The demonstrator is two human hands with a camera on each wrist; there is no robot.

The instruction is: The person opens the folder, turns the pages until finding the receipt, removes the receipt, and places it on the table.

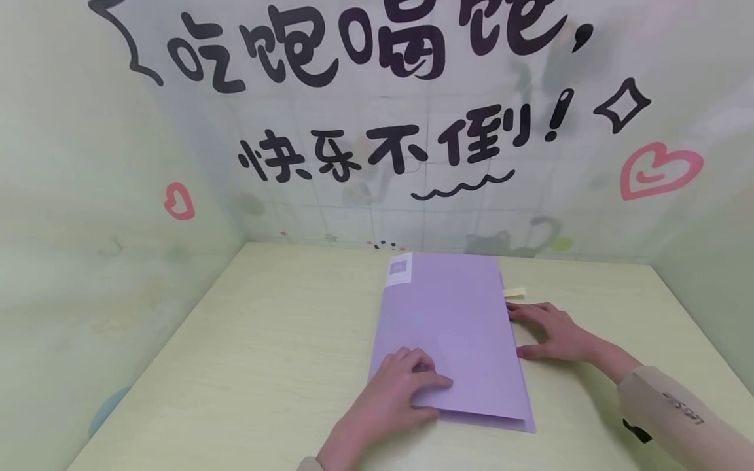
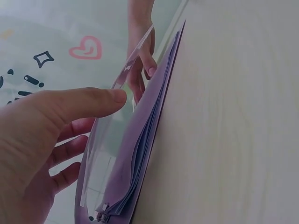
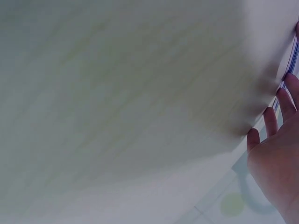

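Observation:
A purple folder [image 1: 442, 327] with a white label [image 1: 399, 267] at its upper left lies on the table. My left hand [image 1: 391, 396] rests on the lower left of its front cover, thumb by the bottom edge. In the left wrist view the folder's bottom end gapes, showing a clear sheet [image 2: 105, 144], a stack of leaves [image 2: 145, 135] and a small metal clip [image 2: 103, 214]; the left thumb crosses before the gap and the fingertips touch the cover. My right hand [image 1: 556, 332] touches the folder's right edge, with fingertips along the leaf edges in the right wrist view.
A pale yellow tab [image 1: 515, 293] sticks out from the folder's right side. The light wooden table [image 1: 283, 327] is bordered by printed walls at the back and sides. A dark object [image 1: 637, 430] shows partly under the right sleeve. A blue rounded shape [image 1: 108, 411] stands beyond the left edge.

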